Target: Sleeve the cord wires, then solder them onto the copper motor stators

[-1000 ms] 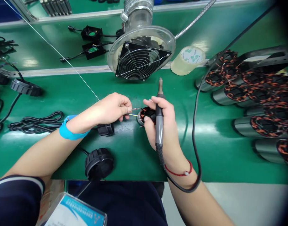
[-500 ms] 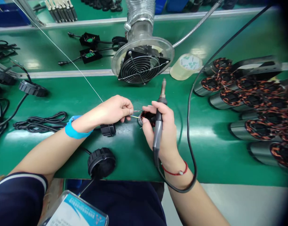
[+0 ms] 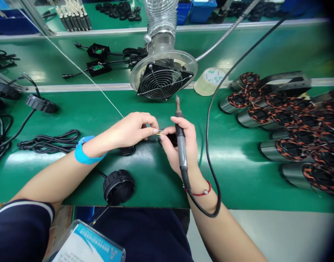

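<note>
My left hand is closed, pinching thin wires between thumb and fingertips; one is yellow. A soldering iron lies across my right hand, gripped with its tip pointing up and away. The thumb and a fingertip of that same hand meet the wires, almost touching my left fingertips. Behind the right fingers is a dark round part, mostly hidden. A thin pale strand, apparently solder wire, runs from upper left down to behind my left hand. Under my left wrist sits a black fitting, partly covered.
A fume fan hangs ahead, with a tape roll beside it. Several copper-wound stators stand at right. A black cap lies near the front edge, and a coiled cable at left. The iron's cord loops beside my right arm.
My right hand has moved left with the soldering iron, and its thumb and fingertip have come up to the wires at my left fingertips. The view has shifted slightly.
</note>
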`<action>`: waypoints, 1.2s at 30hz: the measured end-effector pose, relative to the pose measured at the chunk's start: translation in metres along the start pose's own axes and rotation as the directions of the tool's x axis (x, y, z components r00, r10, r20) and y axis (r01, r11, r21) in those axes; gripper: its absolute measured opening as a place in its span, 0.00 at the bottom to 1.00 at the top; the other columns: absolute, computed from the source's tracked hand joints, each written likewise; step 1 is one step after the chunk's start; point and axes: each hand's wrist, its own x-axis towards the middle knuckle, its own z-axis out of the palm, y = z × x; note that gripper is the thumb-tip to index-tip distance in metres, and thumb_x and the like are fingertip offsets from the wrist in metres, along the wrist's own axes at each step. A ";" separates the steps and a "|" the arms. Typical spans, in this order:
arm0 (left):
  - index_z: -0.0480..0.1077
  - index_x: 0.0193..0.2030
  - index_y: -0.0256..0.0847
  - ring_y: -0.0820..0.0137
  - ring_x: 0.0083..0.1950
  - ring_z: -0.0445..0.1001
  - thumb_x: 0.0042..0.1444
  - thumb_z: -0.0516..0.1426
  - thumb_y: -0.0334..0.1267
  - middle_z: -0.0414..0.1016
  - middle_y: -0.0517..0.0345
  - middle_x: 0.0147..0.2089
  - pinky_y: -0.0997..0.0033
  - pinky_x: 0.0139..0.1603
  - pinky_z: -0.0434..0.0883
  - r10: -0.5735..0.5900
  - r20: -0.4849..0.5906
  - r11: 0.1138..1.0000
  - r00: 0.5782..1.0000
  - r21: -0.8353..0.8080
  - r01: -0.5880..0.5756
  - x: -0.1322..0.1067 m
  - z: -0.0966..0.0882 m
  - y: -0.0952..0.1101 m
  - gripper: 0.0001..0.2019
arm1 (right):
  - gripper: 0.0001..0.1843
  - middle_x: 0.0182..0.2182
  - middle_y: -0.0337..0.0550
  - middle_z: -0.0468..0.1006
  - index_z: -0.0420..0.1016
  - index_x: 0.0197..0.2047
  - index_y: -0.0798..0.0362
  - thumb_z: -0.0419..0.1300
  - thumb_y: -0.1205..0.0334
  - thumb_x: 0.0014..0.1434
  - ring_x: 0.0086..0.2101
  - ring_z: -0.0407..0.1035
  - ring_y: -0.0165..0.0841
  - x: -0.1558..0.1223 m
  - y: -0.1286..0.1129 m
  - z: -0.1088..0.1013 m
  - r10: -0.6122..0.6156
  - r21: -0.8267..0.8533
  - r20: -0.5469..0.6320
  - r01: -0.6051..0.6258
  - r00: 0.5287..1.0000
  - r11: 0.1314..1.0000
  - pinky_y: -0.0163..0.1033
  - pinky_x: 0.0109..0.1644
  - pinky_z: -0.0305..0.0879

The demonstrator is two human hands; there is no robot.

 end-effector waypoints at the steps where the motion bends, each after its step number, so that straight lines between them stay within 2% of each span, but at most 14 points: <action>1: 0.74 0.33 0.38 0.73 0.35 0.73 0.59 0.54 0.35 0.76 0.59 0.35 0.74 0.38 0.67 0.027 -0.003 0.999 1.000 0.034 -0.027 -0.001 -0.001 0.002 0.08 | 0.24 0.32 0.33 0.74 0.60 0.56 0.46 0.59 0.69 0.57 0.33 0.72 0.31 0.000 0.000 0.000 0.006 0.023 -0.005 -0.006 1.000 1.000 0.42 0.42 0.70; 7: 0.77 0.37 0.37 0.70 0.43 0.74 0.60 0.54 0.32 0.77 0.55 0.42 0.71 0.45 0.68 0.101 0.024 0.979 0.995 0.176 -0.104 -0.006 0.000 0.008 0.09 | 0.24 0.32 0.33 0.73 0.59 0.56 0.46 0.59 0.68 0.58 0.33 0.71 0.30 0.000 -0.001 0.001 0.056 0.093 -0.002 -0.056 0.998 0.994 0.41 0.41 0.71; 10: 0.76 0.35 0.36 0.70 0.41 0.73 0.59 0.54 0.31 0.77 0.56 0.40 0.71 0.43 0.67 0.065 -0.026 0.983 0.998 0.174 -0.059 -0.004 0.003 0.007 0.09 | 0.24 0.32 0.34 0.74 0.59 0.56 0.45 0.60 0.66 0.58 0.33 0.72 0.31 -0.001 0.001 0.000 0.095 0.096 0.012 -0.095 0.995 0.991 0.43 0.42 0.71; 13: 0.74 0.31 0.36 0.72 0.37 0.72 0.58 0.54 0.31 0.76 0.57 0.37 0.72 0.40 0.66 -0.001 -0.104 0.988 0.995 0.155 0.017 -0.001 0.005 0.005 0.09 | 0.24 0.33 0.35 0.75 0.58 0.57 0.44 0.58 0.65 0.59 0.35 0.72 0.32 -0.001 0.004 -0.004 0.120 0.029 0.035 -0.121 0.992 0.992 0.45 0.44 0.70; 17: 0.75 0.31 0.36 0.72 0.35 0.71 0.57 0.55 0.31 0.75 0.57 0.35 0.71 0.38 0.66 -0.052 -0.056 0.977 0.997 0.203 0.062 0.003 0.005 0.004 0.08 | 0.26 0.38 0.38 0.77 0.59 0.59 0.44 0.57 0.67 0.58 0.40 0.72 0.36 0.000 0.007 -0.010 0.055 -0.125 0.083 -0.044 0.995 0.991 0.49 0.49 0.66; 20: 0.75 0.31 0.36 0.71 0.35 0.71 0.57 0.55 0.31 0.75 0.57 0.35 0.71 0.38 0.66 -0.073 -0.028 0.969 0.997 0.233 0.077 0.005 0.004 0.004 0.08 | 0.23 0.35 0.37 0.78 0.62 0.56 0.45 0.58 0.66 0.58 0.40 0.71 0.38 0.005 0.006 -0.009 0.018 -0.227 0.117 0.009 0.993 0.974 0.50 0.49 0.64; 24: 0.76 0.32 0.36 0.71 0.36 0.72 0.58 0.55 0.32 0.76 0.56 0.35 0.71 0.40 0.66 -0.061 -0.013 0.968 0.998 0.242 0.062 0.007 0.002 0.001 0.08 | 0.21 0.33 0.38 0.78 0.63 0.55 0.46 0.56 0.65 0.58 0.38 0.71 0.39 0.011 0.005 -0.004 0.069 -0.292 0.059 -0.049 0.996 0.955 0.49 0.46 0.65; 28: 0.76 0.34 0.36 0.70 0.38 0.72 0.59 0.55 0.33 0.75 0.56 0.37 0.71 0.41 0.67 -0.037 -0.014 0.968 0.999 0.247 0.040 0.008 0.002 -0.002 0.08 | 0.22 0.35 0.39 0.79 0.64 0.56 0.46 0.58 0.63 0.58 0.41 0.72 0.39 0.009 0.001 -0.010 0.061 -0.269 0.026 -0.052 0.998 0.962 0.51 0.50 0.66; 32: 0.77 0.36 0.37 0.69 0.39 0.72 0.59 0.54 0.33 0.75 0.55 0.39 0.70 0.42 0.67 -0.011 -0.008 0.967 1.000 0.256 0.012 0.007 0.004 -0.003 0.09 | 0.20 0.39 0.40 0.80 0.65 0.59 0.43 0.54 0.60 0.64 0.37 0.75 0.35 -0.007 -0.014 -0.025 0.178 -0.171 -0.069 -0.187 0.982 0.967 0.48 0.48 0.71; 36: 0.76 0.36 0.38 0.69 0.40 0.72 0.59 0.55 0.32 0.74 0.55 0.39 0.68 0.44 0.68 -0.001 -0.024 0.959 1.000 0.284 0.007 0.007 0.006 -0.004 0.08 | 0.15 0.43 0.44 0.78 0.72 0.52 0.46 0.59 0.58 0.62 0.34 0.76 0.35 -0.031 -0.026 -0.028 0.184 -0.101 -0.209 -0.208 0.960 0.973 0.47 0.41 0.75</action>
